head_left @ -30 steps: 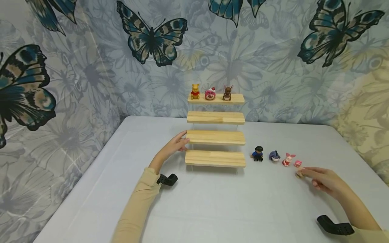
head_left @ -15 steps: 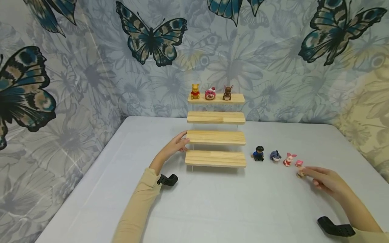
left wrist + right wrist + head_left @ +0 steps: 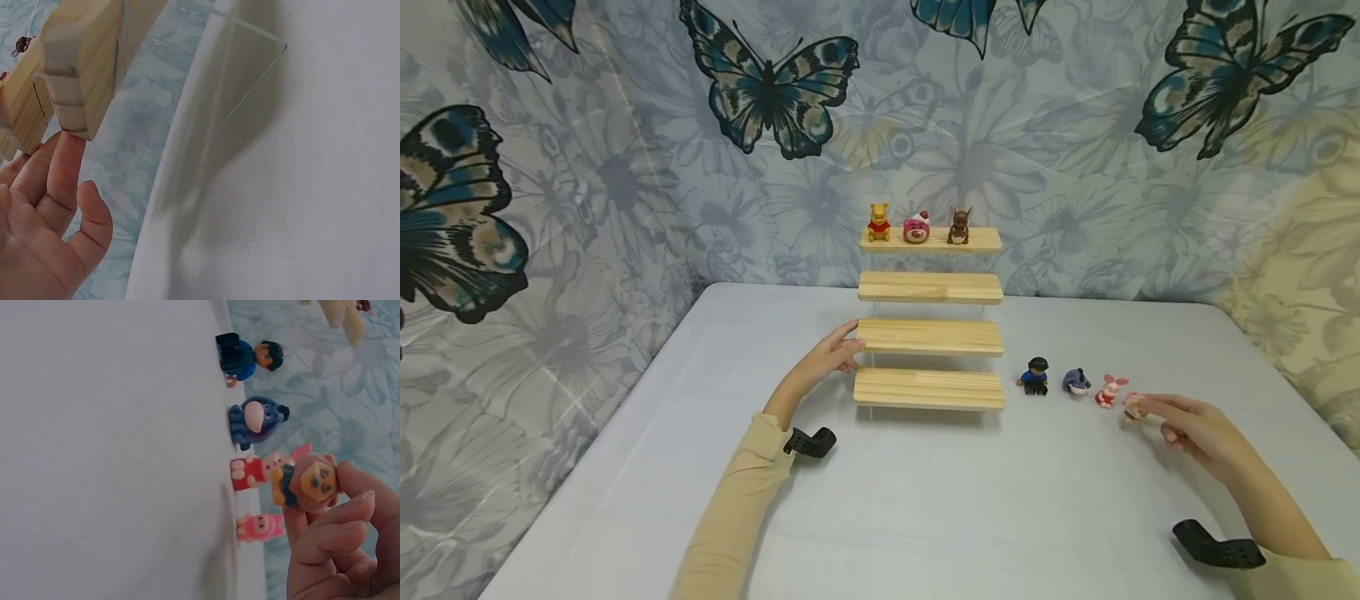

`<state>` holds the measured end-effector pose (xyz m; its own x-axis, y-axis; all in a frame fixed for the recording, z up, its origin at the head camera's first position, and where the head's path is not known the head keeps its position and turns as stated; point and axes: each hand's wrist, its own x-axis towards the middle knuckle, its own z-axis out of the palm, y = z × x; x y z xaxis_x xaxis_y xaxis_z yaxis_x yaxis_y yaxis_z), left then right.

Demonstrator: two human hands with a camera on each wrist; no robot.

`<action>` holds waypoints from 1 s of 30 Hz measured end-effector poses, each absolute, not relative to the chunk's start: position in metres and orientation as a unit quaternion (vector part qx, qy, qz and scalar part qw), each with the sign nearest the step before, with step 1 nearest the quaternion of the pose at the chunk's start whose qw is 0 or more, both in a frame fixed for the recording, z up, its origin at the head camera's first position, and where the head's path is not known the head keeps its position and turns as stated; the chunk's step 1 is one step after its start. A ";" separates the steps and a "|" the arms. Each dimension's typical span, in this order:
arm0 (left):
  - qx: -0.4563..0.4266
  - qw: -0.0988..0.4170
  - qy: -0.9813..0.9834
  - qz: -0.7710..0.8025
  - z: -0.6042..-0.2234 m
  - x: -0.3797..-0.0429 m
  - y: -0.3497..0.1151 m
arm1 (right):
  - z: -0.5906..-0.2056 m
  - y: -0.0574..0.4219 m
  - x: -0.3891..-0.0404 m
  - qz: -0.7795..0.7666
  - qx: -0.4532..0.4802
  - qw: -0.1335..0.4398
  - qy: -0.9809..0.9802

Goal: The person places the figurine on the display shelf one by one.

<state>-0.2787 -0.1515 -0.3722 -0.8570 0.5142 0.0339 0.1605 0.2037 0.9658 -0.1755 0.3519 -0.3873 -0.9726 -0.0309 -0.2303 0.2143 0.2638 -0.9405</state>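
My right hand pinches a small figurine with an orange face, a brown rim round it and a dark blue body. In the right wrist view it is held off the table, overlapping a pink-eared piglet figurine. A small pink figurine stands beside that one, mostly hidden in the head view. My left hand touches the left end of a four-step wooden display shelf. In the left wrist view its fingertips meet the underside of a board's end.
A blue donkey figurine and a toy man in a dark cap stand right of the shelf. On its top step sit a yellow bear, a pink bear and a brown figurine. A patterned wall cloth hangs behind the table.
My right hand has moved slightly away from me with the pinched figurine, which now covers the small pink one in the head view. The left hand stays at the shelf.
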 end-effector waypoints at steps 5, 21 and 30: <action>0.225 0.149 0.763 0.588 -0.380 -0.287 -0.151 | -0.382 0.348 -0.181 -0.630 0.033 0.090 0.771; 0.228 0.127 0.764 0.591 -0.401 -0.301 -0.155 | -0.346 0.321 -0.213 -0.668 -0.012 0.059 0.742; 0.260 0.117 0.744 0.605 -0.380 -0.288 -0.152 | -0.326 0.289 -0.234 -0.659 -0.017 0.046 0.750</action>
